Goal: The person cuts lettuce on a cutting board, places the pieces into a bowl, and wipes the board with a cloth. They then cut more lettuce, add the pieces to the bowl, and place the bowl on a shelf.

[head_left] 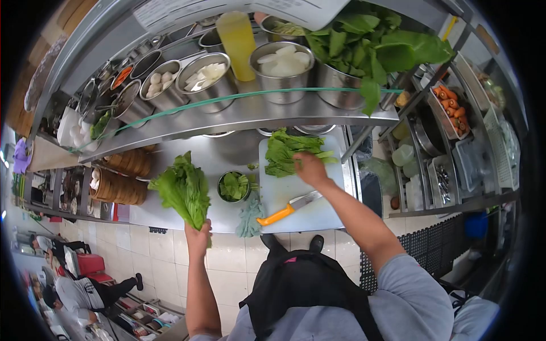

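Observation:
My left hand [197, 234] is closed around the stem end of a bunch of leafy greens [183, 190], held up at the counter's left front with the leaves pointing away from me. Over on the white cutting board [278, 196], my right hand [311, 169] has its fingers curled onto a second pile of leafy greens [280, 149], partly covering its stalks. A knife with an orange handle [277, 215] lies on the board nearer to me. Left of the board stand a metal pot of cut greens [234, 186] and a crumpled blue-green cloth [249, 219].
Above the counter, a metal shelf [239, 116] carries several steel containers, a yellow container [236, 45] and large green leaves [375, 45]. Bamboo steamers [118, 186] are stacked at left. Carrots [450, 108] sit on the right rack. Other people [85, 292] are at lower left.

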### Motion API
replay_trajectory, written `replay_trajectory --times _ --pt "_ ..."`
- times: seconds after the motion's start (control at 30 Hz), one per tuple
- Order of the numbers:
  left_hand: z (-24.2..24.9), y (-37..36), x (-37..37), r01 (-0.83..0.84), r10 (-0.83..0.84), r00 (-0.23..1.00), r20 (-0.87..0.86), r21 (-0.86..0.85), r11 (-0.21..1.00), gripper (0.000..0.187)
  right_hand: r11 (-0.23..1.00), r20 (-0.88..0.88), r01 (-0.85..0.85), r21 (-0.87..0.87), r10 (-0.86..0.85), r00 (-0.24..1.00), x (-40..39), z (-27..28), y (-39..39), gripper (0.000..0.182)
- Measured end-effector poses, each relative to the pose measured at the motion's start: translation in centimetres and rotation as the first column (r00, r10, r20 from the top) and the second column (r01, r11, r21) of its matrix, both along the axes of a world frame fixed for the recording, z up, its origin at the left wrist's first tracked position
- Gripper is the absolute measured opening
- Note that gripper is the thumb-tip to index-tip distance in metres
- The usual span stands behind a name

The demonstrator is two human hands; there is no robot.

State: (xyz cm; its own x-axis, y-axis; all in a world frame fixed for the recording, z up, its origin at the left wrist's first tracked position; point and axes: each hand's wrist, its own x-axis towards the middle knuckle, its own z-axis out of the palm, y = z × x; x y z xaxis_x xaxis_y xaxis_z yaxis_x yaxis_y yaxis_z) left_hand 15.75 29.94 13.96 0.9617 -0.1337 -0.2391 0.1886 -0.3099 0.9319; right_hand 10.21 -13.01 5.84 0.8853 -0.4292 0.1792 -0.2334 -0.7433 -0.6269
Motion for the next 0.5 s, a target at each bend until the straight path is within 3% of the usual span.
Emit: replay_trajectory --times 0.03,0.1,0.17,0.23,0.3,0.33,0.37,0.4,0.43,0.47,0.5 --pt "-0.5 0.4 1.2 0.019 -0.025 0.999 0.048 0.118 0.993 0.047 1.0 -0.001 -0.012 -0.006 0.012 1.0 0.4 -0.4 -1.2 0.027" --pt "-4.2 1.5 3.3 0.007 -0.113 0.95 0.291 0.341 0.94 0.061 0.963 -0.087 0.0 -0.269 -0.024 0.996 1.2 -0.9 -2.4 0.029" --pt "-8.8 2.3 5.2 0.023 -0.149 0.941 0.303 0.384 0.923 0.068 0.942 -0.105 -0.07 -0.328 0.037 0.994 1.8 -1.8 -2.3 0.031" --pt "-8.7 1.4 5.3 0.04 -0.186 0.932 0.312 0.423 0.905 0.075 0.912 -0.128 -0.137 -0.386 0.095 0.987 2.4 -2.6 -2.5 0.034" --pt "-7.3 -0.2 4.7 -0.018 -0.189 0.968 0.166 0.794 0.608 0.084 0.915 -0.229 -0.215 -0.341 0.141 0.963 3.0 -3.2 -2.8 0.033" --pt "-4.8 -1.6 4.1 -0.108 -0.238 0.93 0.282 0.825 0.555 0.076 0.914 -0.232 -0.216 -0.344 0.141 0.962 3.2 -2.5 -3.2 0.033" --pt "-3.5 -2.3 3.5 -0.106 -0.236 0.931 0.28 0.823 0.558 0.076 0.952 -0.244 -0.211 -0.222 0.155 0.957 3.3 -1.1 -3.7 0.032" --pt "-2.5 -2.8 3.1 -0.101 -0.34 0.829 0.445 0.716 0.691 0.068 0.975 -0.254 -0.202 -0.097 0.172 0.952 3.4 0.0 -4.2 0.032" --pt "-2.1 -3.6 2.4 -0.06 -0.395 0.692 0.605 0.593 0.803 0.06 0.973 -0.26 -0.207 -0.1 0.175 0.95 3.3 0.5 -4.9 0.032" --pt "-2.1 -5.2 1.0 0.082 -0.42 0.626 0.657 0.48 0.874 0.043 0.97 -0.072 -0.187 0.155 0.2 0.977 2.7 1.0 -5.6 0.029" --pt "-1.9 -6.9 -0.6 0.234 -0.492 0.607 0.624 0.451 0.861 0.039 0.894 0.115 -0.2 0.402 0.167 0.979 2.1 1.1 -6.5 0.028"
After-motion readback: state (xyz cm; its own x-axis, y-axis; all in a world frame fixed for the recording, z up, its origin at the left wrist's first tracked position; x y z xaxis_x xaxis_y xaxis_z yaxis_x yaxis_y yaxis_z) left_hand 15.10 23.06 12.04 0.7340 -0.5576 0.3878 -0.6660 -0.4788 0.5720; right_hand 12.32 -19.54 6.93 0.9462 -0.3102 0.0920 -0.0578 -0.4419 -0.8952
